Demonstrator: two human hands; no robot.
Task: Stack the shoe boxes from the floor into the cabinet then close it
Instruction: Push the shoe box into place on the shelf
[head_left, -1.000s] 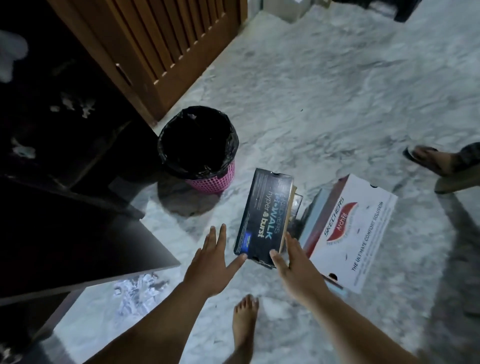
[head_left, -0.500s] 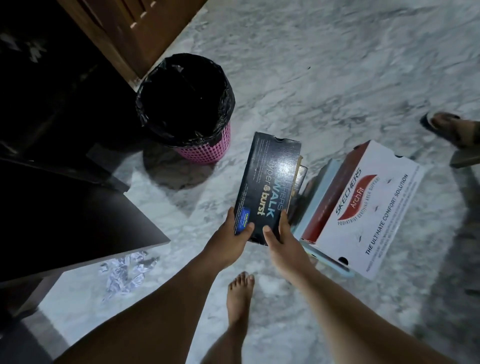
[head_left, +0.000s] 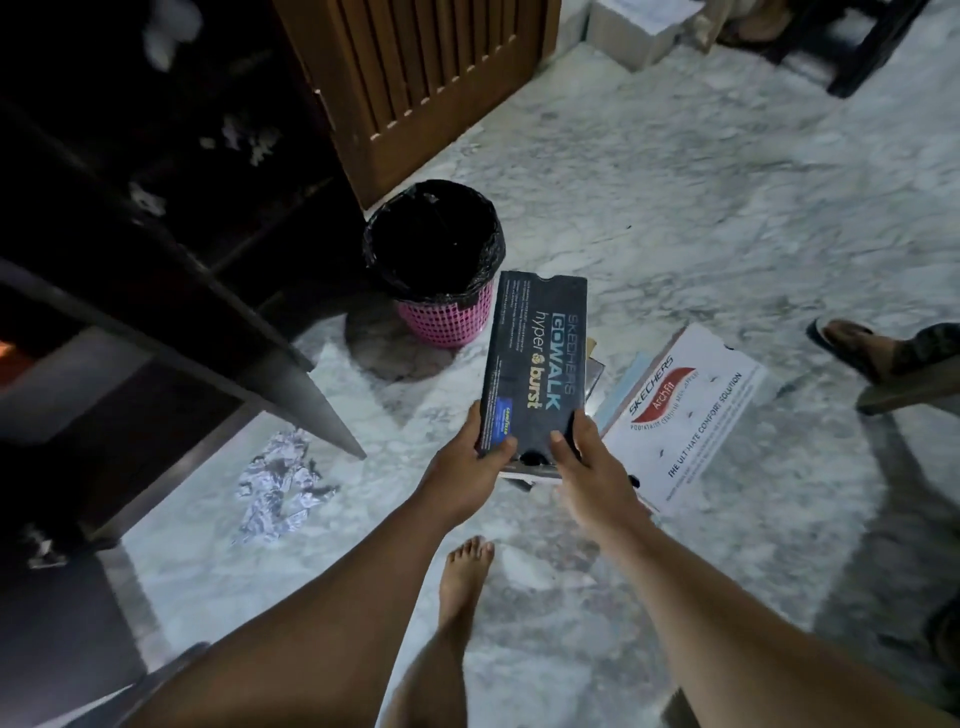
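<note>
I hold a black shoe box (head_left: 535, 358) printed "GOwalk hyper burst" above the marble floor, long side pointing away from me. My left hand (head_left: 467, 467) grips its near left corner and my right hand (head_left: 592, 467) grips its near right corner. A white shoe box (head_left: 691, 415) with a red logo lies tilted on the floor just right of it, with other flat boxes (head_left: 618, 384) partly hidden between and beneath. The dark cabinet (head_left: 130, 218) stands open at the left, its shelves dim, its door edge (head_left: 291, 384) jutting toward me.
A pink bin (head_left: 441, 317) with a black liner stands behind the black box. Crumpled foil (head_left: 275, 483) lies by the cabinet base. A slatted wooden door (head_left: 415, 78) is behind. Another person's sandalled foot (head_left: 872, 348) is at the right; my bare foot (head_left: 465, 577) is below.
My hands reached for the black box, closed on its near end and lifted it off the pile; it now sits higher and squarer in my grip. My view has tilted back up.
</note>
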